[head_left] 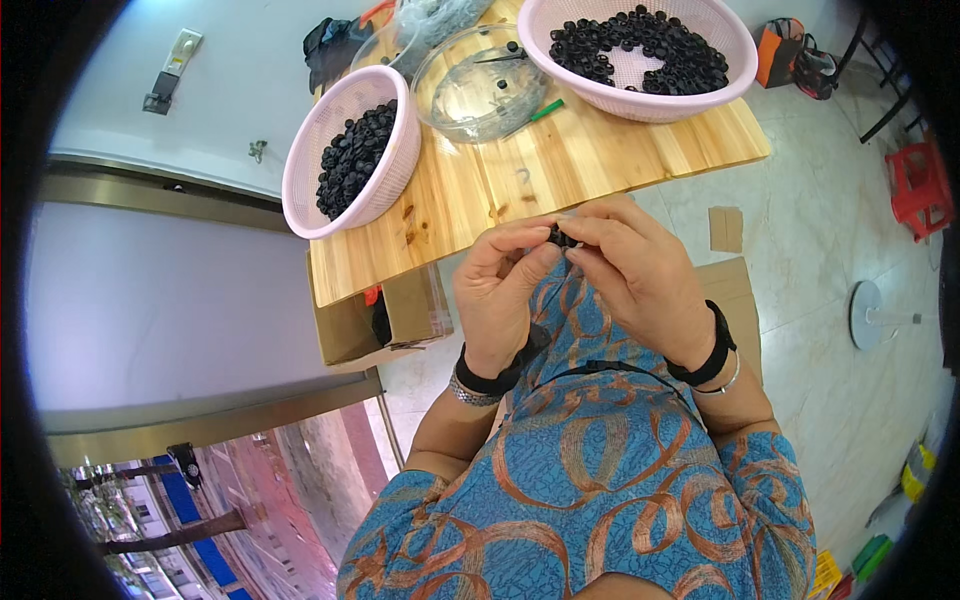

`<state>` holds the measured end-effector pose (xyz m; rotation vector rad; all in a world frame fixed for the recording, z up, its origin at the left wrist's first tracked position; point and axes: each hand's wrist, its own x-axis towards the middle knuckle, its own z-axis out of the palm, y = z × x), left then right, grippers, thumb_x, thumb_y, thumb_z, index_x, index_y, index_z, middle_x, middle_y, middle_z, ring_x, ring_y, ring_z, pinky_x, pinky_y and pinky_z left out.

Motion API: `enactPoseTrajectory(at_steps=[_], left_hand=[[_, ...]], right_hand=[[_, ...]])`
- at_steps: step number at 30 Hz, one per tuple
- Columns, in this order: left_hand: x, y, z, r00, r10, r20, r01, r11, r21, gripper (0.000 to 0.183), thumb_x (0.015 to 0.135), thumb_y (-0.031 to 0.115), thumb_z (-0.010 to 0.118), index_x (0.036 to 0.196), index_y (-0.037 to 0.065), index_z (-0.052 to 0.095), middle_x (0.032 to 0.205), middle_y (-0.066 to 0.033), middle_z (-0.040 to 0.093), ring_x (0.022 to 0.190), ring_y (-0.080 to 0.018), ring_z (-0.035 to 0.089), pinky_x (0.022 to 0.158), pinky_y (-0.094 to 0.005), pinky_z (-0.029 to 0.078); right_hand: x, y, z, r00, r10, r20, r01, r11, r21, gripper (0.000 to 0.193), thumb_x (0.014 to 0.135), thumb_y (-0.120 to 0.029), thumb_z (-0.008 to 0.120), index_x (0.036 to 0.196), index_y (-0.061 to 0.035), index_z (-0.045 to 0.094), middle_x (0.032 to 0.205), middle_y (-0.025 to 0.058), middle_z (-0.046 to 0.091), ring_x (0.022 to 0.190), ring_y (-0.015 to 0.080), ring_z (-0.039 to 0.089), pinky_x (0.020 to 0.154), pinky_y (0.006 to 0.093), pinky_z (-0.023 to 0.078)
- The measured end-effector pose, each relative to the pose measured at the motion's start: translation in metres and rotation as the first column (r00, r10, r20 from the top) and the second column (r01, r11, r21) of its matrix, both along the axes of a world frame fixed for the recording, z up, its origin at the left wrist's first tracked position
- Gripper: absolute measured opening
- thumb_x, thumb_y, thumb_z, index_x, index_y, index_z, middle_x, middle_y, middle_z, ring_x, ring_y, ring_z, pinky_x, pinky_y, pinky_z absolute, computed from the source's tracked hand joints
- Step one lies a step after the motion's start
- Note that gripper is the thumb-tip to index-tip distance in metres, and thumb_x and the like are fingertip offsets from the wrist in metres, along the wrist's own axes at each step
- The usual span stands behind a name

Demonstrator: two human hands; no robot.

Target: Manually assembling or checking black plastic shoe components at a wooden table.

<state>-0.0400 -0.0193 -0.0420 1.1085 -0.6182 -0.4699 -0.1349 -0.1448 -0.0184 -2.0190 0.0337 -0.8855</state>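
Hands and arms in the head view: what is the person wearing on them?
Both hands are bare, with no gloves. The left hand has a black band at the wrist with a silvery metal bracelet just below it. The right hand has a black wristband and a thin silvery bangle. Short sleeves of a blue garment with rust-orange swirls leave the forearms uncovered.

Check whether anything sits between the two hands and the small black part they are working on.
Nothing visible does. The left hand and right hand already pinch the small black part between their fingertips, just in front of the wooden table edge. The pink baskets and glass bowl lie farther back on the table.
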Motion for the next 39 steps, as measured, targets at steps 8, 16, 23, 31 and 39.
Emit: enactPoseTrajectory(at_steps=[8, 16, 23, 31, 39], left_hand=[[-0.003, -0.002, 0.003, 0.995, 0.039, 0.089, -0.04, 0.999, 0.004, 0.018, 0.079, -0.01, 0.057, 0.095, -0.001, 0.057, 0.103, -0.0131, 0.06, 0.094, -0.0152, 0.057, 0.084, -0.0268, 0.046], [-0.001, 0.005, 0.004, 0.949, -0.159, -0.272, 0.16, 0.987, -0.018, 0.015, 0.084, -0.002, 0.054, 0.099, -0.001, 0.054, 0.101, -0.0134, 0.06, 0.093, -0.0178, 0.059, 0.084, -0.0294, 0.048], [-0.005, 0.006, 0.002, 0.89, -0.191, -0.415, 0.189, 0.981, -0.047, 0.017, 0.087, 0.0, 0.05, 0.103, 0.0, 0.053, 0.103, -0.0094, 0.058, 0.095, -0.0149, 0.057, 0.084, -0.0273, 0.048], [-0.003, 0.006, -0.001, 0.851, -0.203, -0.484, 0.178, 0.979, -0.098, 0.016, 0.089, 0.001, 0.047, 0.105, 0.001, 0.051, 0.107, -0.0086, 0.055, 0.098, -0.0164, 0.056, 0.085, -0.0288, 0.048], [0.004, 0.003, -0.004, 0.81, -0.244, -0.534, 0.206, 0.97, -0.13, 0.014, 0.089, 0.002, 0.048, 0.102, 0.001, 0.052, 0.104, -0.0088, 0.056, 0.096, -0.0161, 0.056, 0.086, -0.0281, 0.048]], right_hand=[[0.005, 0.0, -0.002, 1.0, -0.015, 0.021, 0.016, 0.996, -0.086, 0.021, 0.075, 0.001, 0.058, 0.097, -0.0003, 0.056, 0.089, 0.0127, 0.055, 0.078, 0.0295, 0.057, 0.065, 0.0336, 0.047], [0.004, -0.025, -0.005, 0.918, 0.361, -0.162, -0.245, 0.84, 0.485, 0.028, 0.072, -0.006, 0.069, 0.096, 0.0012, 0.057, 0.077, 0.0011, 0.052, 0.067, 0.0074, 0.051, 0.058, 0.0201, 0.043], [0.012, -0.026, -0.018, 0.934, 0.345, -0.09, -0.309, 0.91, 0.275, 0.031, 0.07, -0.012, 0.072, 0.097, -0.0025, 0.06, 0.071, 0.0011, 0.05, 0.063, 0.0085, 0.049, 0.056, 0.0218, 0.041], [0.015, -0.024, -0.02, 0.949, 0.311, -0.042, -0.303, 0.944, 0.133, 0.03, 0.072, -0.013, 0.069, 0.098, -0.0029, 0.06, 0.075, 0.0056, 0.054, 0.066, 0.0155, 0.052, 0.058, 0.0252, 0.042], [0.026, -0.033, -0.019, 0.926, 0.377, 0.001, -0.374, 0.92, 0.116, 0.023, 0.075, -0.014, 0.066, 0.093, -0.0022, 0.058, 0.074, 0.0064, 0.052, 0.064, 0.0183, 0.05, 0.058, 0.0279, 0.042]])
